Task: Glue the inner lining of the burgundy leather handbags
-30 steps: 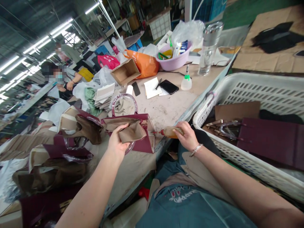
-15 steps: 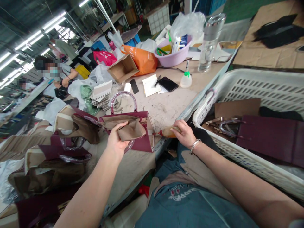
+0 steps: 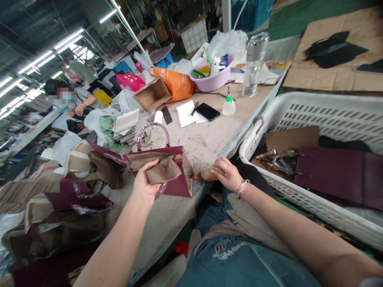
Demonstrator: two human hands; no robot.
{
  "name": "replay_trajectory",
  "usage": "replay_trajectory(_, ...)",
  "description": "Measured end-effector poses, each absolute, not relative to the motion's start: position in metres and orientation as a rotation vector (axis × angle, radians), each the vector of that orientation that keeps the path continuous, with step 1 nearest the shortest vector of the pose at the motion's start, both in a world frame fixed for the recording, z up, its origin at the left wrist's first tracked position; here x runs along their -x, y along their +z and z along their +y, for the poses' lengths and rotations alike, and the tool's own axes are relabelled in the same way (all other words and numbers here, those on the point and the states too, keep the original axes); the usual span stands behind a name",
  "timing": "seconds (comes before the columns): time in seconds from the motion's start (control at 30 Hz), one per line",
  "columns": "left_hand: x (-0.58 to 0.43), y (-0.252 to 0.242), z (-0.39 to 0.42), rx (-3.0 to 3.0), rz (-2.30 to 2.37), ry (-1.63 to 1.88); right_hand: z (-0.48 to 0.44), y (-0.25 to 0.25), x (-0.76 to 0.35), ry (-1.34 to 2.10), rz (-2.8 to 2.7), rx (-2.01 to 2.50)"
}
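Note:
A burgundy handbag point(image 3: 178, 186) lies on the table in front of me, its plastic-wrapped handle loop standing up behind it. My left hand point(image 3: 144, 186) grips the tan lining point(image 3: 165, 170), which is pulled out through the bag's opening. To the right, my right hand point(image 3: 228, 174) is closed around a squeeze bottle point(image 3: 208, 173) with amber contents and a red tip. That tip points left at the bag's side edge; whether it touches I cannot tell.
Several unfinished burgundy bags point(image 3: 76, 195) lie at left. A white plastic basket point(image 3: 269, 175) holding bag parts stands at right. Farther back on the table are a phone point(image 3: 208, 112), a small green-capped bottle point(image 3: 229, 105), a water bottle point(image 3: 253, 71) and a purple basin point(image 3: 214, 81). A co-worker point(image 3: 80, 101) sits at far left.
The view has shifted slightly, so the table's things appear a little farther left and lower. Both hands keep their holds. The bottle's red tip stands slightly farther from the bag's edge.

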State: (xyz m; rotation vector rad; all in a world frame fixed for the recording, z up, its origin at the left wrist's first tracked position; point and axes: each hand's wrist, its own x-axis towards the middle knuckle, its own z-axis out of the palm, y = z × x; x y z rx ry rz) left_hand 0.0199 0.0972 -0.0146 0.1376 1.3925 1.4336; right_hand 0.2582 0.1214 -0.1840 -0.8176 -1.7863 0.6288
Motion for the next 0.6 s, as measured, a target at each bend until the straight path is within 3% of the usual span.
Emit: replay_trajectory(0.6,-0.009,-0.015,0.103,-0.162,1.404,1.427,0.137,-0.122,-0.265,0.389,-1.509,0.801)
